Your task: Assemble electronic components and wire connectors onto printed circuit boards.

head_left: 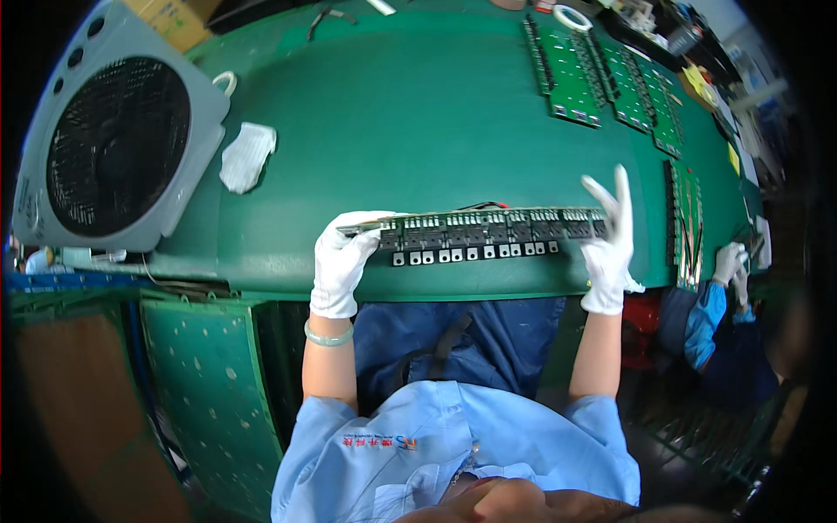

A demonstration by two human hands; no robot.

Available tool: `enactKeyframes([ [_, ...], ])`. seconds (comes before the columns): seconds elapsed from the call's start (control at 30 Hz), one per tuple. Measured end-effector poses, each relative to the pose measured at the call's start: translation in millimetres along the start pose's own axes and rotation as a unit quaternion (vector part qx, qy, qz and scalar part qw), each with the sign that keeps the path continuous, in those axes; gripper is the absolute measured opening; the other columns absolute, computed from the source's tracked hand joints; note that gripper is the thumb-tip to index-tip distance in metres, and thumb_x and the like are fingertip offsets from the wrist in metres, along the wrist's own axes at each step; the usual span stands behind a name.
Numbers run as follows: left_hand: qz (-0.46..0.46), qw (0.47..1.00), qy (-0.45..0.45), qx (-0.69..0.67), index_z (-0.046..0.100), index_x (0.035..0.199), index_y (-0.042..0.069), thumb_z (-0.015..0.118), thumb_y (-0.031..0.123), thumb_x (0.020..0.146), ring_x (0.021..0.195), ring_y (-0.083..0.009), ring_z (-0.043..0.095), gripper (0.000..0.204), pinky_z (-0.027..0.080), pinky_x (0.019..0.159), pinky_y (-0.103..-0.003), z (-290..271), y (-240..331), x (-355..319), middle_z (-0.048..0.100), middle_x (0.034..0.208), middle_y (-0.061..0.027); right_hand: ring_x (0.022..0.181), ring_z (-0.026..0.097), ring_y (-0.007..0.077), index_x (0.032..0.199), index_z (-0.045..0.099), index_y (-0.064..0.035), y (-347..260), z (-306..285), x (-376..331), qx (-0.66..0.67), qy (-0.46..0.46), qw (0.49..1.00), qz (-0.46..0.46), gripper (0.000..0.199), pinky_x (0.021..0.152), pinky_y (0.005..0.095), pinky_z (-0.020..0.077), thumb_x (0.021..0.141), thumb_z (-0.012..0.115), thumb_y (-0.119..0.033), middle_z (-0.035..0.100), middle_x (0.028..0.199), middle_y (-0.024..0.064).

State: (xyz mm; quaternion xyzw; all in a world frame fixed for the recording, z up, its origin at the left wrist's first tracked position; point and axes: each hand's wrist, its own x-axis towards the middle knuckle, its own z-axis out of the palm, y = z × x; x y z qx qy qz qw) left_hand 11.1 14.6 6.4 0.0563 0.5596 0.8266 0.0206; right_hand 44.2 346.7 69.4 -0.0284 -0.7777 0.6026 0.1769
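Both my hands wear white gloves. Between them, a long circuit board [488, 228] is held edge-on above the near side of the table. A row of black components with metal tabs runs along its side facing me, and a bit of red and black wire shows behind its upper edge. My left hand [338, 263] is closed round the board's left end. At the right end, my right hand [609, 253] has the board between thumb and palm side, with two fingers stretched upward and apart. Part of its grip is hidden.
Several green circuit boards [571, 78] lie at the far right, another board [689, 218] nearer on the right. A grey fan [122, 148] stands at left beside a crumpled white glove or cloth [248, 157]. Further right, a co-worker's gloved hands [731, 261] show.
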Motion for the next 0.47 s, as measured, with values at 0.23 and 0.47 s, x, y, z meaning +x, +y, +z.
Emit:
enactKeyframes([
  [0.23, 0.058, 0.992, -0.108, 0.01, 0.059, 0.108, -0.007, 0.061, 0.025, 0.092, 0.097, -0.0243, 0.065, 0.037, 0.051, 0.085, -0.031, 7, 9, -3, 0.066, 0.107, -0.021, 0.102, 0.058, 0.0141, 0.14, 0.037, 0.0015, 18, 4, -44, -0.02, 0.074, 0.997, -0.025, 0.057, 0.052, 0.014, 0.0368, 0.095, 0.053, -0.03, 0.05, 0.132, 0.0211],
  [0.47, 0.095, 0.975, -0.143, 0.144, 0.062, 0.109, 0.0, 0.06, 0.028, 0.092, 0.097, -0.0318, 0.065, 0.033, 0.051, 0.086, -0.039, -2, 9, -8, 0.067, 0.105, -0.0182, 0.118, 0.052, 0.0363, 0.141, 0.037, -0.0035, 71, -19, -59, 0.046, 0.052, 0.987, -0.144, 0.074, 0.101, 0.0527, 0.0399, 0.086, 0.064, -0.045, 0.041, 0.14, 0.0219],
])
